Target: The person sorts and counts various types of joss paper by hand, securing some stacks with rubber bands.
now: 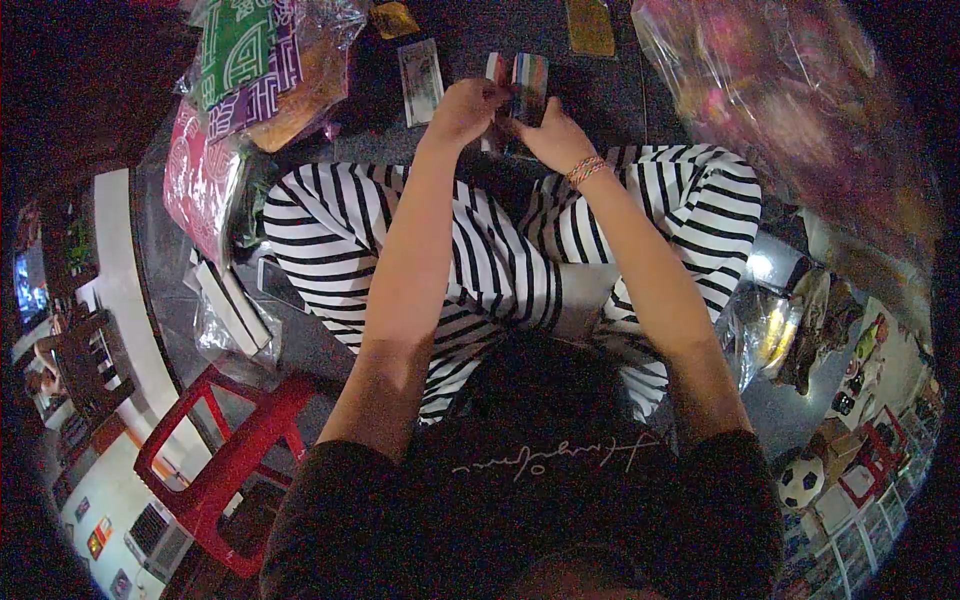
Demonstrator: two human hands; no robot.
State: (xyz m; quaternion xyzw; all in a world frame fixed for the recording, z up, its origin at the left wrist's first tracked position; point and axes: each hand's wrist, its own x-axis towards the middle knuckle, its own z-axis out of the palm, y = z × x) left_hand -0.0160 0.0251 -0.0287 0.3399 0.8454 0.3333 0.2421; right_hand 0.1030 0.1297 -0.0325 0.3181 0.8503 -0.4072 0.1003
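At the top centre, beyond my crossed legs, both hands work close together. My left hand (468, 112) is closed, its fingertips pinched at the lower part of a thin red-and-white piece (494, 67) that looks like paper. My right hand (556, 138) is closed on the lower part of a small flat stack with colored stripes (530, 72), its thumb along the right edge. The fingers meet between the two pieces, and their exact grip is partly hidden. A flat bundle printed like a banknote (421, 84) lies on the dark floor just left of my left hand.
Gold packets (591, 27) lie farther out. Patterned plastic-wrapped bags (245, 75) stand at left, a large clear bag of pinkish things (765, 85) at right. A red plastic stool (225, 455) is at lower left; a soccer ball (801, 483) is at lower right.
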